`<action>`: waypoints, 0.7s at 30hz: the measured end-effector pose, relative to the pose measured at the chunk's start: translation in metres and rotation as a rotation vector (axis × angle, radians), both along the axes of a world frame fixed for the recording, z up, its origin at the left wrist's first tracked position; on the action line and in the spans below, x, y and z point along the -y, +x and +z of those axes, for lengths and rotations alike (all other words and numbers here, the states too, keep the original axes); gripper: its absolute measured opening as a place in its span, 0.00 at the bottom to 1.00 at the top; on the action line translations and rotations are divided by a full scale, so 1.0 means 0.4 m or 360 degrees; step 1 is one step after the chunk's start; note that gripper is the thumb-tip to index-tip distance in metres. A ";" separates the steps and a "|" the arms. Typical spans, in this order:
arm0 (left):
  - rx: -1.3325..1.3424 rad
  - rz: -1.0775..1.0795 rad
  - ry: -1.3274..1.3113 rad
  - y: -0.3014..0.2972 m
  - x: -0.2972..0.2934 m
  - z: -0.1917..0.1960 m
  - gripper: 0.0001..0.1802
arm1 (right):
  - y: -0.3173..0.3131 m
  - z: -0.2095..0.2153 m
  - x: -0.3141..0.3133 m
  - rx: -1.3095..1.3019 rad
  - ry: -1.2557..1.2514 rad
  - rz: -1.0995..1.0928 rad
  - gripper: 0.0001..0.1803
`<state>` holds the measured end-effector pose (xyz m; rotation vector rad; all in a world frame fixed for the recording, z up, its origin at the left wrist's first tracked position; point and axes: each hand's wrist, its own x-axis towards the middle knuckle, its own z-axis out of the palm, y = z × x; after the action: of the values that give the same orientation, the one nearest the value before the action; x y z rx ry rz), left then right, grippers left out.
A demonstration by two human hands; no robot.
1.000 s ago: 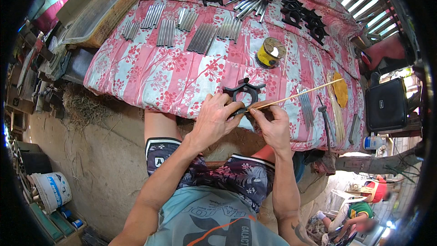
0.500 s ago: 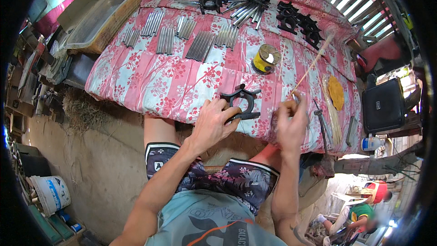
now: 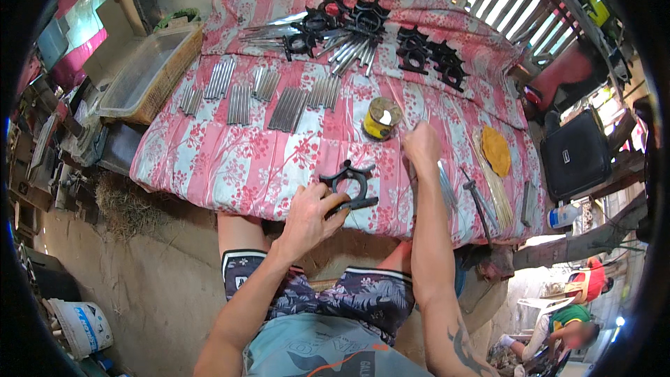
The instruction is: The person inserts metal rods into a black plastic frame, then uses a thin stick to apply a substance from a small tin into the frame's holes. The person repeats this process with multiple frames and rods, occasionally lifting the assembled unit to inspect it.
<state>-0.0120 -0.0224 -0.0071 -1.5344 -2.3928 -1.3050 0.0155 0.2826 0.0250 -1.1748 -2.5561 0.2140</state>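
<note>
My left hand (image 3: 308, 215) grips a black ring-shaped plastic bracket (image 3: 361, 203) with curved prongs, holding it up at the near edge of the cloth-covered table. Thumb and fingers close on its lower left side. My right hand (image 3: 423, 145) is farther out over the table, just right of a yellow tin can (image 3: 382, 120) with a pale patch on top. Its fingers are curled together, and whatever they hold is hidden behind the hand. Bundles of metal tubes (image 3: 287, 109) lie in groups to the left of the can.
More black brackets (image 3: 413, 56) and loose tubes (image 3: 354, 56) lie at the back. At right are thin pale sticks (image 3: 493, 181), an orange-yellow piece (image 3: 495, 152) and a hammer-like tool (image 3: 477, 199). A framed tray (image 3: 164, 73) stands at far left. Two people sit at lower right.
My right hand has reached forward to beside the can; the thin stick it held upright no longer shows in it. My left hand still holds the bracket. The view has shifted slightly.
</note>
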 end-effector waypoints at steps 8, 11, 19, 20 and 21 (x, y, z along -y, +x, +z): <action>0.0017 0.0038 0.0008 0.007 0.000 -0.006 0.15 | 0.008 0.084 -0.003 -0.1151 -0.1233 0.0572 0.07; 0.0017 0.0033 -0.0021 0.006 0.001 -0.004 0.15 | -0.013 0.097 -0.007 -0.0879 -0.1258 0.0558 0.08; 0.0010 0.0021 0.0038 0.006 0.002 -0.006 0.15 | -0.040 0.082 -0.030 -0.0771 -0.1158 0.0615 0.12; 0.0003 0.0022 0.0018 0.006 0.002 -0.007 0.15 | -0.041 0.082 -0.031 -0.0732 -0.1138 0.0600 0.12; 0.0012 0.0016 0.0027 0.006 0.002 -0.008 0.15 | -0.043 0.083 -0.031 -0.0704 -0.1126 0.0590 0.12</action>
<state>-0.0098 -0.0233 -0.0101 -1.5142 -2.3843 -1.3285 -0.0019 0.2950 0.0581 -0.6989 -2.3073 1.3822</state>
